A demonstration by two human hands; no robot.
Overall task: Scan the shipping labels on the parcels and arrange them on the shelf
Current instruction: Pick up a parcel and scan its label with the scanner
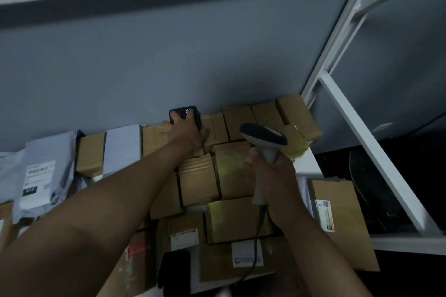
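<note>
My left hand [187,131] grips a small black box [185,113] at the far wall, atop brown cardboard parcels [200,179] packed on the shelf [307,164]. My right hand [274,176] clutches the barcode scanner [264,138].

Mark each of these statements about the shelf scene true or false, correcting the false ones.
1. The right hand grips the barcode scanner. True.
2. The left hand rests on a grey mailer bag. False: it holds the small black box at the back of the shelf.
3. Cardboard parcels fill the shelf below the hands. True.
4. The grey mailer bag lies at the shelf's right end. False: it lies at the left.
</note>
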